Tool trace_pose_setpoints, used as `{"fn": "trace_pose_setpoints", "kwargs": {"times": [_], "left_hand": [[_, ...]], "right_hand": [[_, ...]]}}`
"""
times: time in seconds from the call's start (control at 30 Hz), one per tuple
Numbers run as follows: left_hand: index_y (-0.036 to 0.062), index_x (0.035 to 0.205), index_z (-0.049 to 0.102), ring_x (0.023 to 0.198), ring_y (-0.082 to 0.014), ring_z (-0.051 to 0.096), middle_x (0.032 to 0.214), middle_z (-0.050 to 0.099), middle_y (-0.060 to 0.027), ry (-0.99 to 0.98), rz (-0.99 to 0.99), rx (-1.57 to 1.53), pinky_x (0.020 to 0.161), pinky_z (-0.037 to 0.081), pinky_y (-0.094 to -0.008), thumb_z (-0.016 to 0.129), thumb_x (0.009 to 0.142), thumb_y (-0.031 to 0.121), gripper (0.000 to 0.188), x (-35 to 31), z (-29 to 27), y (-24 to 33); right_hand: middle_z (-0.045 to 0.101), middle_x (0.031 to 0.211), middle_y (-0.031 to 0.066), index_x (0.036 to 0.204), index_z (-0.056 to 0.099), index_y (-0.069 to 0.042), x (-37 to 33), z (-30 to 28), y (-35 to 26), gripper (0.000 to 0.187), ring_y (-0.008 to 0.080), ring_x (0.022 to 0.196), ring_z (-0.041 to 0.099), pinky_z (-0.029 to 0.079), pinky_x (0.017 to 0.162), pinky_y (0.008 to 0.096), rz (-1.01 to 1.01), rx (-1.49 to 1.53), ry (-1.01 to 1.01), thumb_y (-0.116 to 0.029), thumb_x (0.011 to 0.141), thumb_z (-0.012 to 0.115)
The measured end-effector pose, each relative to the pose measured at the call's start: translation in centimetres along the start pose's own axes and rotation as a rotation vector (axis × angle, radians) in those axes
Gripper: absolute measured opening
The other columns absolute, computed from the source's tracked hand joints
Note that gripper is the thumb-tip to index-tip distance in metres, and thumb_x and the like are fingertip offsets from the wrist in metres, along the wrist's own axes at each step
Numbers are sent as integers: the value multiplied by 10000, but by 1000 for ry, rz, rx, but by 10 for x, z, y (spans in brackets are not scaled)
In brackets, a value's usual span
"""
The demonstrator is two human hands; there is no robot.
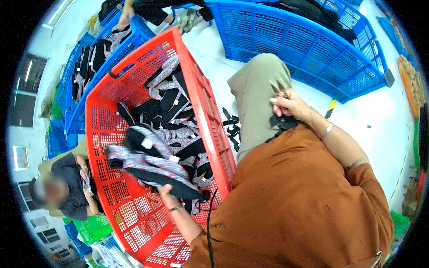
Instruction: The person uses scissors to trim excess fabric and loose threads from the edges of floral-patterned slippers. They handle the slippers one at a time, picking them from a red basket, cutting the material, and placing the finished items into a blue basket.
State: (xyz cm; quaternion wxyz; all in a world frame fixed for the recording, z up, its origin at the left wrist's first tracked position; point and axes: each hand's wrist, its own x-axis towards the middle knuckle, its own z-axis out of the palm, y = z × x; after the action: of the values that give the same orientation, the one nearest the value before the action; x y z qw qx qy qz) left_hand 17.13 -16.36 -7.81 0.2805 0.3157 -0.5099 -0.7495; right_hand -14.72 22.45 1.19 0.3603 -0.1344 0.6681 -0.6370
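Observation:
My left hand [166, 195] reaches over the red crate and is closed on the end of some long padded fabric pieces [154, 169], black with a grey and pink pattern and small white tags. They are held above a heap of similar pieces [172, 100] inside the crate; how many I hold I cannot tell. Above my right thigh, my right hand [290, 105] is closed round a pair of small thread snips [278, 86], whose pointed blades stick out past the fingers. Black fabric scraps [282, 123] lie on my lap below that hand.
The red plastic crate [203, 89] stands against my left side. Blue crates [304, 53] with dark goods stand ahead, others [114, 56] far left. Black scraps [232, 129] litter the floor beside my leg. A seated person [73, 185] works at left; another's hand [126, 17] shows at top.

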Motion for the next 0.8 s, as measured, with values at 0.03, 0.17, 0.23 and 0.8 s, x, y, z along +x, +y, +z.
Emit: {"fn": "trace_pose_setpoints", "kwargs": {"times": [0.03,0.17,0.23,0.8], "left_hand": [[51,1176,492,945,-270,566,1062,547,-94,2,51,130,868,474,-412,609,600,260,623,16,-18,15],[13,1155,504,941,-217,564,1028,568,-74,-245,181,37,851,470,-354,673,637,262,599,49,48,81],[7,1172,494,954,-211,558,1046,565,-78,-502,133,1,860,459,-345,695,622,260,638,60,109,102],[-43,1018,527,825,-312,576,868,574,-218,-1592,121,1117,726,432,-368,655,699,491,636,-9,371,61]], "right_hand": [[582,562,8,661,599,-66,1,-2,3,281,35,401,360,236,376,197,10,34,-12,-260,863,604],[604,622,44,748,600,-30,-1,-12,13,261,31,366,307,199,348,198,-50,252,-28,-244,893,567],[609,666,70,801,610,-3,-5,-20,4,289,29,364,280,191,345,191,-142,413,-19,-234,930,494],[496,1277,65,1295,448,-17,-38,-125,62,386,143,1151,463,368,993,311,-252,299,191,-162,938,469]]}}
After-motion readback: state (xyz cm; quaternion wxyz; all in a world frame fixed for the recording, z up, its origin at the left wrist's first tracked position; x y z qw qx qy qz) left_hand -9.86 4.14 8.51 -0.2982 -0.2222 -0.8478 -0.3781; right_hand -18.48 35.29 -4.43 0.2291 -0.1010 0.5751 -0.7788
